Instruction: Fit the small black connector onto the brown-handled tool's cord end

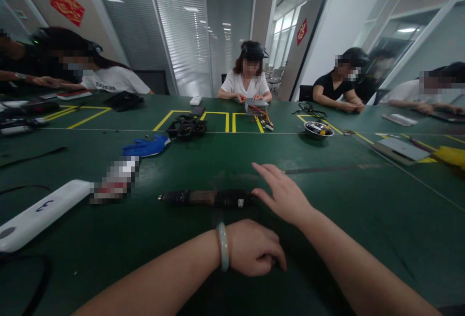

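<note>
My right hand (286, 197) is held open over the table (203, 156), its fingers reaching forward and to the left, thumb parted from the rest, with nothing between them. My left hand (254, 248) is nearer my body, back upward, fingers loosely curled; I can't see into the palm, so I can't tell whether they pinch anything.

Just left of my right thumb lies the dark pen-shaped tool (207, 198), its long axis running left to right across in front of me. The metal tip points left, away from my right hand, and the thick black end is beside that thumb, so my right hand is the nearer one. My left wrist, with the pale bangle (223, 247), is on my side of the tool.

Farther left are a long white bar (47, 214) and a blue glove (147, 146); beyond the tool sit black trays (185, 128), with a metal bowl (317, 137) off to the right.

The tool's thick end blurs into shadow by my thumb, and I can't make out whether they touch. The small label there is unreadable. The object between bar and glove (116, 180) is blocked out by pixels, and the white bar's near end is cut off by the frame.
</note>
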Demonstrator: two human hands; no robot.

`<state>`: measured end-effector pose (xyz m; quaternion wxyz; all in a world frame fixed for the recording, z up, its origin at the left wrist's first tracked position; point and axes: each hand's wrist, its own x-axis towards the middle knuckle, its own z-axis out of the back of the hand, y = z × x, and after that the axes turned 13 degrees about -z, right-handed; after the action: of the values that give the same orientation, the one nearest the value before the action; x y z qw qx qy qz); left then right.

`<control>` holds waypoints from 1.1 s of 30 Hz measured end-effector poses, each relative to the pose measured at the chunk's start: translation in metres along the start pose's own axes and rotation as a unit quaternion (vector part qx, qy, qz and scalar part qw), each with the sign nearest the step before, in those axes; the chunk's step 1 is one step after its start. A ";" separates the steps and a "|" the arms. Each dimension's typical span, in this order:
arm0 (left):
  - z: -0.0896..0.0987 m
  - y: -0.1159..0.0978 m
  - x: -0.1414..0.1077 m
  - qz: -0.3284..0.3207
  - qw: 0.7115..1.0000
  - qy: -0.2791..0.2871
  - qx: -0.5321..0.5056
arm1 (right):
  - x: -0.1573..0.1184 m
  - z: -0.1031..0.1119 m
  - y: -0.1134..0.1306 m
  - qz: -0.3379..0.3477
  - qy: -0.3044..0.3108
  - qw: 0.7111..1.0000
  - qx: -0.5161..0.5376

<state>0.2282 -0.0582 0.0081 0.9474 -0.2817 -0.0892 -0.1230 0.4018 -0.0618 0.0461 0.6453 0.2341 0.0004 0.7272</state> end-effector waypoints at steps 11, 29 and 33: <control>0.016 0.001 -0.004 0.027 0.994 0.002 0.106 | -0.038 0.030 -0.068 -0.313 0.273 0.907 -0.074; 0.042 0.025 -0.026 0.248 0.934 -0.079 0.243 | -0.010 0.000 -0.068 -0.222 0.046 0.967 -0.112; 0.040 0.023 -0.023 0.243 0.931 -0.073 0.262 | 0.022 -0.018 -0.075 -0.212 -0.008 0.976 -0.054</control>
<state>0.2093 -0.0131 0.0241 0.9794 -0.0444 -0.1157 0.1593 0.4652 -0.0234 0.0148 0.7964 0.1997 0.0056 0.5709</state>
